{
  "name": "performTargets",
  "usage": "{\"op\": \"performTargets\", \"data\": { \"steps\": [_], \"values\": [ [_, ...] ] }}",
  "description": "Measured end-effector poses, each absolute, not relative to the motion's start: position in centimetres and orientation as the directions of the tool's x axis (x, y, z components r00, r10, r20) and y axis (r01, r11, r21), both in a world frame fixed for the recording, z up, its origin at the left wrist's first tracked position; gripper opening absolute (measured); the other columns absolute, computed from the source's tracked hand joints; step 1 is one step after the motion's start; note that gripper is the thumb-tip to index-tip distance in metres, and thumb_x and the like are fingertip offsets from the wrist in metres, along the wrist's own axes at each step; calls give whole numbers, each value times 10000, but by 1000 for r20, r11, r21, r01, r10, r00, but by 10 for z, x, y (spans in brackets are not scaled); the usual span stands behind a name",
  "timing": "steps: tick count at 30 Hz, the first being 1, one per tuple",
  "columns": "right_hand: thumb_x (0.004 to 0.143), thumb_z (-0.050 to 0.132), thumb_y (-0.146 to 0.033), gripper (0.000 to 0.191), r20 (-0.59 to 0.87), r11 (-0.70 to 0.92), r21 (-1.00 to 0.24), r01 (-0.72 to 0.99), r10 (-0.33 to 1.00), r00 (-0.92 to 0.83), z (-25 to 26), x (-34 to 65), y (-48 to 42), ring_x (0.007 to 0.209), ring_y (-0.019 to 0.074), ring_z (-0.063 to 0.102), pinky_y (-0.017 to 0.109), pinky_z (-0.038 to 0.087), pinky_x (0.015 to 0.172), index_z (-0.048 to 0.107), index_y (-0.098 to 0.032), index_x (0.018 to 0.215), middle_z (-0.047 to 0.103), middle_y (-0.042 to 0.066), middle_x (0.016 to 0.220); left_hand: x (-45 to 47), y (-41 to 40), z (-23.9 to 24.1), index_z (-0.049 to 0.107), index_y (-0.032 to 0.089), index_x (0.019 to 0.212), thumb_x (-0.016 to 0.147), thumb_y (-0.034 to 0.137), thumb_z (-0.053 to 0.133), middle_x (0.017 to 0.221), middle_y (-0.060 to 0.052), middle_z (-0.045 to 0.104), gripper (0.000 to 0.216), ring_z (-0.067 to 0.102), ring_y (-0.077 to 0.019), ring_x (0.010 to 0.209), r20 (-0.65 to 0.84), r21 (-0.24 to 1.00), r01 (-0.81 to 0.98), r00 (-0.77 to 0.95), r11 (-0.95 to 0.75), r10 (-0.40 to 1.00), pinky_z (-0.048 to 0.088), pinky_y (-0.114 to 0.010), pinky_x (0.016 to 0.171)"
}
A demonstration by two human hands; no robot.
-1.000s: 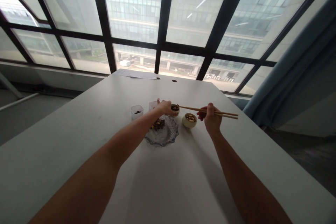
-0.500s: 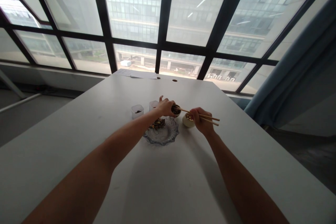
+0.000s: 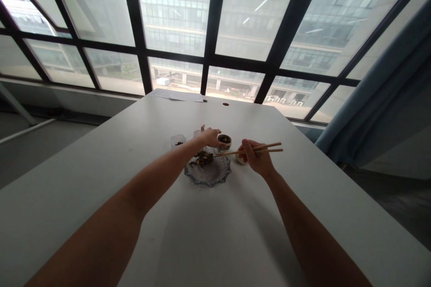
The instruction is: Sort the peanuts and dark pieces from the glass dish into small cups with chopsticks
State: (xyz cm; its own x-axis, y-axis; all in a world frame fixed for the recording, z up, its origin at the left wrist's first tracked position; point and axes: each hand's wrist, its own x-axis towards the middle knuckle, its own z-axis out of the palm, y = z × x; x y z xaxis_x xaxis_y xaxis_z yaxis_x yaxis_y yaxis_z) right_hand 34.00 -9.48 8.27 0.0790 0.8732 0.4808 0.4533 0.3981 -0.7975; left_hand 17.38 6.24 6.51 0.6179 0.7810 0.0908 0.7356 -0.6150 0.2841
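My left hand point(image 3: 211, 137) grips the side of a small round cup point(image 3: 229, 145), which has dark bits inside and stands upright behind the glass bowl. My right hand point(image 3: 256, 158) is closed around a pair of wooden chopsticks point(image 3: 269, 147). Their tips reach left over the scalloped clear glass bowl point(image 3: 210, 183), beside a heap of dark and yellowish dried pieces point(image 3: 204, 158). A second pale cup point(image 3: 240, 160) is mostly hidden behind my right hand. Whether the tips pinch anything is too small to tell.
Left of the cups stands a translucent plastic tub point(image 3: 178, 140) with dark bits in it; another tub point(image 3: 197, 133) is partly covered by my left hand. Papers point(image 3: 178, 95) lie at the far edge of the white table point(image 3: 141, 121). A blue curtain point(image 3: 373, 80) hangs on the right.
The chopstick tips have moved from the cup in my left hand down and left to the glass bowl. That cup was tilted towards me and now looks more upright.
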Motion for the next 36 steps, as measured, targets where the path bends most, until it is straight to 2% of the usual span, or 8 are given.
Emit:
{"op": "performTargets", "data": {
  "steps": [4, 9, 15, 19, 23, 26, 30, 36],
  "values": [
    [926, 514, -623, 524, 490, 430, -712, 555, 871, -48, 72, 340, -90, 464, 139, 594, 242, 463, 434, 658, -186, 677, 679, 53, 584, 127, 46, 69, 598, 221, 1279, 894, 530, 573, 1335, -105, 649, 495, 519, -284, 1316, 367, 313, 679, 559, -664, 744, 119, -546, 1203],
    [935, 502, -617, 531, 450, 417, -698, 582, 888, -97, 67, 339, -88, 473, 148, 616, 249, 483, 449, 656, -187, 665, 690, 57, 591, 49, 29, 49, 620, 215, 1215, 910, 513, 569, 1293, -95, 670, 430, 565, -267, 1263, 587, 408, 688, 306, -600, 750, 237, -489, 1176],
    [925, 546, -597, 475, 443, 411, -749, 520, 894, -67, 61, 338, -87, 465, 139, 611, 242, 497, 447, 664, -192, 705, 687, 42, 587, 2, 22, 2, 554, 177, 1293, 842, 551, 631, 1340, -154, 622, 591, 575, -306, 1241, 538, 536, 702, 144, -468, 831, 389, -487, 1092],
    [878, 569, -659, 506, 421, 363, -849, 384, 904, 78, 59, 336, -85, 398, 131, 578, 233, 462, 378, 668, -189, 718, 665, 34, 535, 3, 27, -12, 475, 152, 1373, 779, 584, 684, 1364, -179, 591, 763, 610, -298, 1184, 482, 628, 641, 127, -442, 867, 443, -460, 1060],
    [791, 601, -744, 582, 376, 320, -918, 235, 891, 255, 65, 340, -81, 323, 126, 531, 230, 411, 308, 650, -178, 664, 638, 37, 471, 6, 29, -15, 456, 145, 1394, 709, 609, 738, 1308, -183, 618, 874, 613, -321, 1180, 414, 646, 649, 142, -401, 899, 455, -463, 1045],
    [749, 645, -747, 589, 333, 302, -943, 143, 886, 324, 66, 345, -77, 305, 127, 522, 231, 389, 286, 637, -169, 637, 641, 46, 464, 5, 27, -14, 453, 155, 1402, 716, 606, 732, 1228, -162, 661, 867, 636, -318, 1142, 362, 651, 666, 149, -364, 920, 472, -455, 1013],
    [789, 642, -697, 551, 337, 350, -935, 51, 837, 431, 62, 352, -72, 304, 121, 518, 225, 383, 292, 622, -167, 641, 646, 42, 466, 5, 25, -12, 500, 165, 1353, 748, 572, 709, 1167, -142, 691, 759, 665, -301, 1087, 346, 663, 655, 162, -363, 924, 505, -414, 953],
    [775, 659, -681, 536, 282, 325, -946, -12, 838, 467, 59, 357, -69, 298, 120, 515, 222, 371, 282, 614, -164, 643, 631, 31, 448, 4, 23, -10, 571, 193, 1229, 753, 578, 697, 1117, -118, 711, 625, 682, -286, 1034, 346, 665, 644, 183, -378, 920, 523, -383, 892]
  ]
}}
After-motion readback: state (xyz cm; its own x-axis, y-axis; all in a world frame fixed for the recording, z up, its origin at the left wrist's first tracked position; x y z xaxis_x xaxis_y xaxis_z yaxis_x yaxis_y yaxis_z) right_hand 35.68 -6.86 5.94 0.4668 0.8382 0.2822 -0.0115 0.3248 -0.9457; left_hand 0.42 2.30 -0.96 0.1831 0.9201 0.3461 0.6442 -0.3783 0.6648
